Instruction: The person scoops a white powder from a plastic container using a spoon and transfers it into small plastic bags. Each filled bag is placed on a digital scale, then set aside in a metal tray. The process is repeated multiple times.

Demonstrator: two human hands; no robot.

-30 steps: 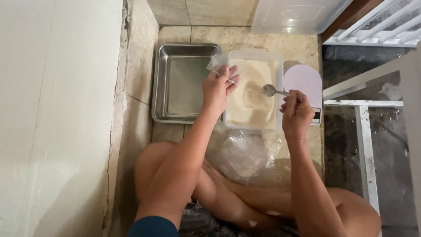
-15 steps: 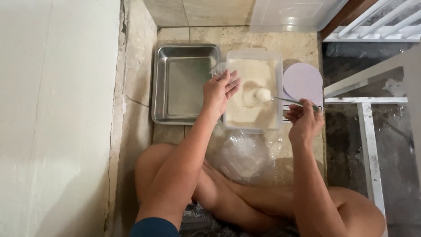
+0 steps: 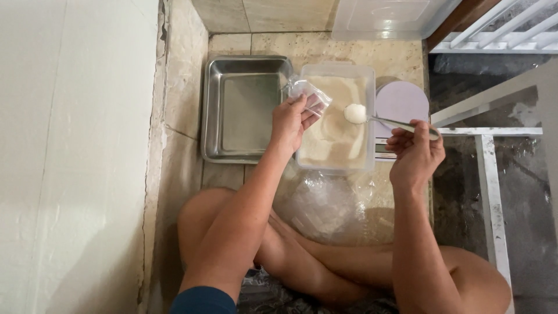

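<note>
Spoon (image 3: 372, 118) heaped with powder in right grip (image 3: 414, 152), left grip (image 3: 289, 121) pinching half-hidden clear bag (image 3: 311, 96)

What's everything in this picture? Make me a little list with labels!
left hand: holds a small clear bag
right hand: holds a spoon heaped with white powder
under the spoon: clear tub of pale powder
left of tub: metal tray
right of tub: round purple scale
near the knees: pile of clear bags
</note>
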